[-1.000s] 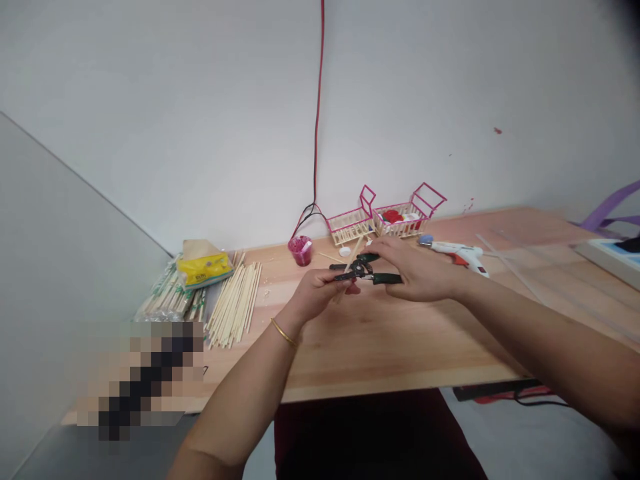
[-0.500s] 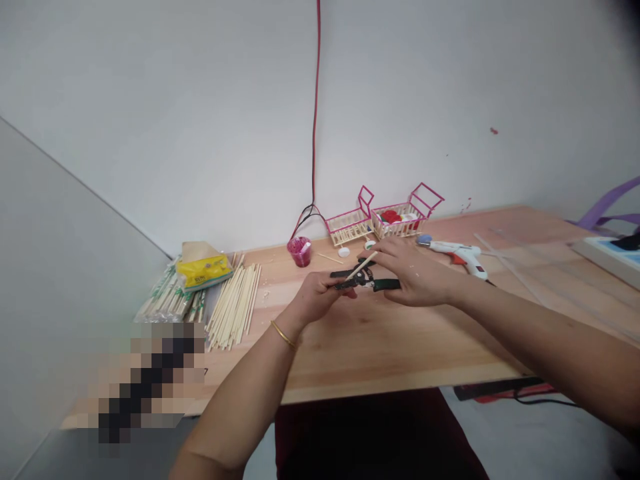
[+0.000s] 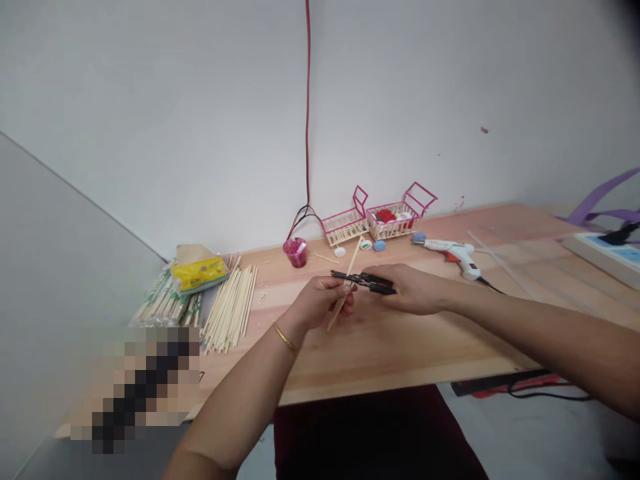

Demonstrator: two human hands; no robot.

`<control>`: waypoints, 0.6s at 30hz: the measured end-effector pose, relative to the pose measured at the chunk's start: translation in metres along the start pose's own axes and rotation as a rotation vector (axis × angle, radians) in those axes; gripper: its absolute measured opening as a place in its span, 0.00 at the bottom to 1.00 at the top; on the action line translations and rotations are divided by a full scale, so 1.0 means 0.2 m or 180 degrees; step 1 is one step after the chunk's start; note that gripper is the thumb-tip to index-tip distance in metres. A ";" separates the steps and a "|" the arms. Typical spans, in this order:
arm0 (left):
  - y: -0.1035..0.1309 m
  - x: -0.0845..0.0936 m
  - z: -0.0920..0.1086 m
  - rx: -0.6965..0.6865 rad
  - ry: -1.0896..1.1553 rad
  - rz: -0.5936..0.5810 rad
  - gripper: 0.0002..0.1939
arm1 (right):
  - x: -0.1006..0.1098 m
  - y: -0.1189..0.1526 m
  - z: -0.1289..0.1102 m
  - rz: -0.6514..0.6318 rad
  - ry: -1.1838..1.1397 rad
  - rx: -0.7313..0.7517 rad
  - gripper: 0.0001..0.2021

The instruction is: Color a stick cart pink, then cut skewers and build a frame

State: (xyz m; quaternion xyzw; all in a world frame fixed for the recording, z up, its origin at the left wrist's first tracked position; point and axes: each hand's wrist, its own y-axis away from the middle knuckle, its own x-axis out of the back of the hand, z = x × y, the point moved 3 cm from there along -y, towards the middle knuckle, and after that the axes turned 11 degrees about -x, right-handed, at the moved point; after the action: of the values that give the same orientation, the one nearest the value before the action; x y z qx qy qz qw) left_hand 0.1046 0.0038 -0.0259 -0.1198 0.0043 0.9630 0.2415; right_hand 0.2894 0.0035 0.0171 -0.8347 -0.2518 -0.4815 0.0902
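Note:
Near the middle of the table, my left hand [image 3: 325,301] is closed on a thin wooden stick [image 3: 355,255], which slants up and to the right, its lower end showing below the fingers. My right hand [image 3: 411,288] is wrapped round the dark handles of a pair of pliers [image 3: 373,283]. The jaws of the pliers lie across the stick, right by the left fingertips. Whether the jaws are pressed on the stick is too small to tell.
Behind the hands stand a pink cup [image 3: 295,253] and two small stick carts [image 3: 344,227], [image 3: 393,221]. A glue gun [image 3: 457,255] lies right. Loose sticks [image 3: 231,308] and a yellow packet [image 3: 200,274] lie left, a power strip [image 3: 603,257] far right.
The stick now stands more upright and extends below my left hand. The pliers' handles have come closer together in my right hand, and the view has shifted slightly.

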 end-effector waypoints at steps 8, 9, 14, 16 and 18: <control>-0.01 -0.03 -0.07 0.0766 0.0872 0.0333 0.04 | -0.01 -0.05 0.03 -0.1216 -0.0463 -0.1002 0.10; -0.01 -0.03 -0.07 0.0934 0.0955 0.0333 0.02 | -0.03 -0.05 0.04 -0.1375 -0.0594 -0.1165 0.09; 0.00 -0.03 -0.08 0.1406 0.1083 0.0307 0.07 | -0.07 -0.07 0.05 -0.1851 -0.0880 -0.1671 0.07; 0.00 -0.04 -0.08 0.1523 0.1130 0.0259 0.09 | -0.08 -0.08 0.04 -0.1962 -0.0813 -0.1834 0.07; 0.00 -0.03 -0.09 0.1575 0.1159 0.0251 0.09 | -0.08 -0.08 0.03 -0.2051 -0.0757 -0.1960 0.08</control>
State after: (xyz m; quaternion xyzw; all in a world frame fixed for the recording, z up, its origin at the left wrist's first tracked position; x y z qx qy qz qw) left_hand 0.1145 0.0003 -0.0414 -0.2276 0.2865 0.9040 0.2211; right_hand 0.2795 0.0150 -0.0010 -0.7512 -0.3522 -0.4382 -0.3457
